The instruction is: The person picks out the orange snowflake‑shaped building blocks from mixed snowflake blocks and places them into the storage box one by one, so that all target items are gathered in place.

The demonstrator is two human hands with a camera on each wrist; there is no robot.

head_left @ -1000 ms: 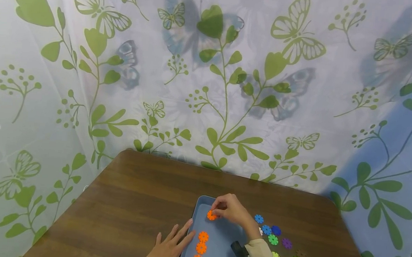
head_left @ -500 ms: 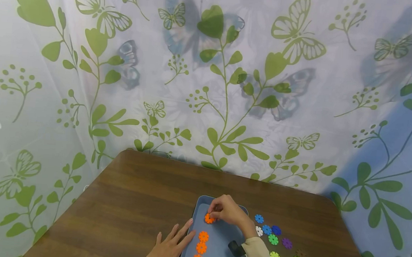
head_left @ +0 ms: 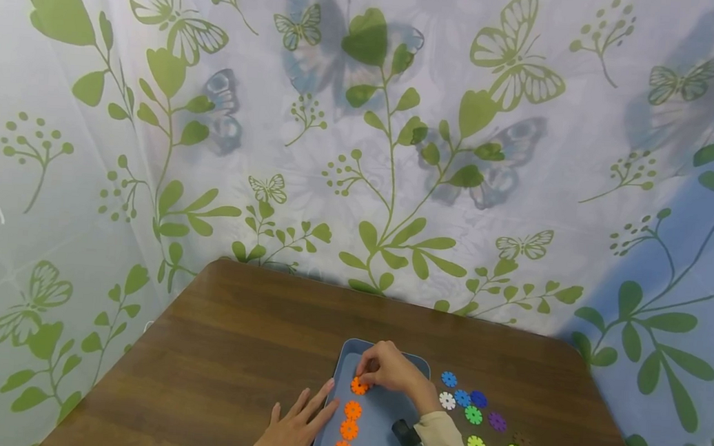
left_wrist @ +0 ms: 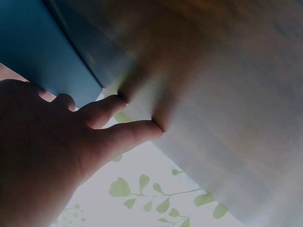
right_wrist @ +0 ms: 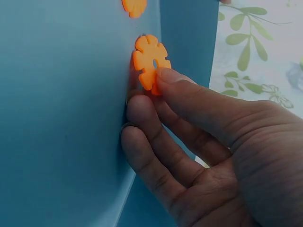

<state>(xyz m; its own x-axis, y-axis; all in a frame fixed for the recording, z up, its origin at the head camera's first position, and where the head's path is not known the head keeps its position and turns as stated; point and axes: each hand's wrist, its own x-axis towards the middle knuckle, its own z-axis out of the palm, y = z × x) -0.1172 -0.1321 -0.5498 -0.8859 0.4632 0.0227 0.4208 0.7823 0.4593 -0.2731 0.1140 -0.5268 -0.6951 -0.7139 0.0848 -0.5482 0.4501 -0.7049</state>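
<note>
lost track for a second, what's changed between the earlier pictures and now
The right hand, pinching an orange disc, has drawn it nearer and slightly left, closer to the three orange discs in the tray. Nothing was let go. The left hand, those three discs and the tray stayed put.

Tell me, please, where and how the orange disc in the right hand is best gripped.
Probably pinch the orange disc by its rim, across both faces, coming from the side away from the row of orange discs. It is thin and flat, so a small edge pinch should do and leaves the row-facing edge free; the right hand holds it so.
</note>
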